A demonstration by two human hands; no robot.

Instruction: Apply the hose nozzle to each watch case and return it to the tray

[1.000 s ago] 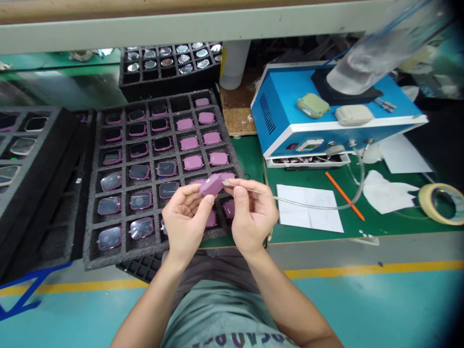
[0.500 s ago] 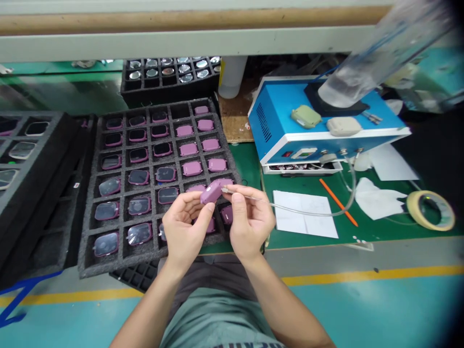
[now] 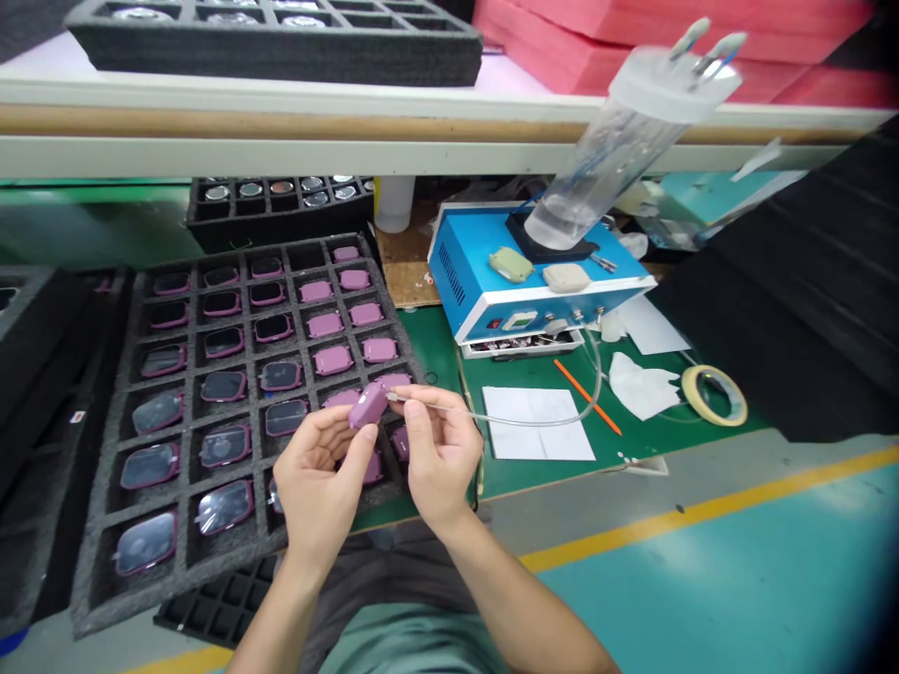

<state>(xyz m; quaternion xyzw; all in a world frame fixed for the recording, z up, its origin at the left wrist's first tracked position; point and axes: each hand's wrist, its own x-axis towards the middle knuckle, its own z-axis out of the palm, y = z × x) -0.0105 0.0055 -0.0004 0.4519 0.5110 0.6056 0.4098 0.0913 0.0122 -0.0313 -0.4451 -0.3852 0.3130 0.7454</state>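
Foam tray point(image 3: 144, 599) beneath left hand point(image 3: 316, 477)

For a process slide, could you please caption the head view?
Left hand holds a purple case, right hand a thin tube at its edge.

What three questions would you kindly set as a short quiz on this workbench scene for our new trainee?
1. What does the right hand hold? A) an orange pencil B) a thin clear tube C) a roll of tape
2. True or false: the left hand holds a purple case above a foam tray.
3. Fill the gap: the thin clear tube leads to the front of the ____ box.

Key: 1 B; 2 true; 3 blue.
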